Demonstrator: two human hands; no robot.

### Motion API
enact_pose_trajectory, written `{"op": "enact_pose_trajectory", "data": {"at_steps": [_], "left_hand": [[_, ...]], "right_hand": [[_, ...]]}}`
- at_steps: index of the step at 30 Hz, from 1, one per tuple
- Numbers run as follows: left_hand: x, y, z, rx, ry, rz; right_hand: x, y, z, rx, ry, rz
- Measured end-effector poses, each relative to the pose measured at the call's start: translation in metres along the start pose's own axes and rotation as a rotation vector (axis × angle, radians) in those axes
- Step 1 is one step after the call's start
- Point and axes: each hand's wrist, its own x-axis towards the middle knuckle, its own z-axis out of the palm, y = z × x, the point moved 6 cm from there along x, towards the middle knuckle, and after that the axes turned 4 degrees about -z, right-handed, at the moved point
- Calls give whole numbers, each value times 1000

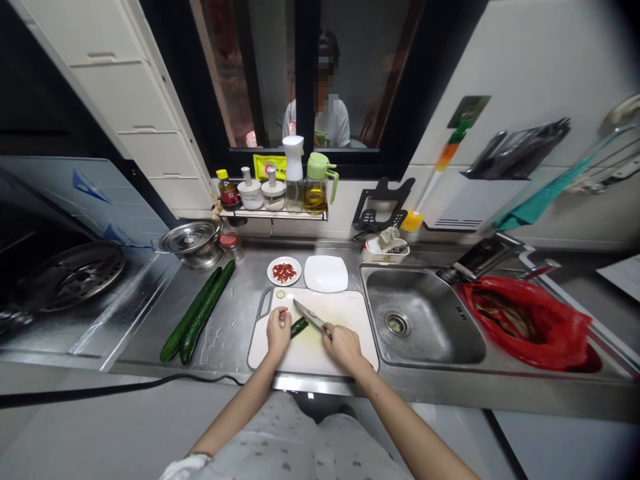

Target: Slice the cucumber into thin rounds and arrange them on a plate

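Observation:
My right hand [344,347] grips a kitchen knife [313,319] by its handle, the blade slanting up and left above the white cutting board [345,307]. A short dark-green piece of cucumber [299,327] lies on the board below the blade. Right beside its left end is my left hand [279,330], fingers curled in; whether they pinch anything is too small to make out. One round cucumber slice [281,294] rests near the board's top left corner. Two whole cucumbers [203,313] lie side by side on the steel counter to the left.
Behind the board stand a small plate [271,272] of chopped red bits and a white dish [326,273]. To the right are a sink [425,320] and a red plastic bag [535,327]. A lidded pot [191,243] and a seasoning shelf [275,214] stand at the back.

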Motion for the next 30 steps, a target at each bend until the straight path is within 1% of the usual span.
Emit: {"op": "enact_pose_trajectory", "data": {"at_steps": [3,5,8,11,13,16,19,21,24,28,30], "left_hand": [[6,11,-7,64,6,40],[9,24,-9,145,-25,84],[11,44,-4,288,-163,164],[8,63,6,382,-360,267],[6,71,13,420,-479,314],[5,77,21,440,-613,335],[3,80,28,427,-698,322],[2,81,31,411,-722,310],[0,84,34,364,-719,306],[0,87,37,266,-675,307],[3,87,38,189,-633,285]], "right_hand": [[-8,3,-4,-65,30,-30],[-13,3,-6,-105,47,-52],[-20,4,-7,-146,53,-76],[-27,5,-8,-179,53,-107],[-31,5,-10,-195,65,-139],[-37,7,-13,-207,86,-181],[-41,11,-14,-212,103,-196],[-43,14,-14,-213,118,-202],[-44,19,-12,-212,131,-200],[-43,25,-10,-216,127,-177],[-41,29,-10,-217,127,-157]]}}
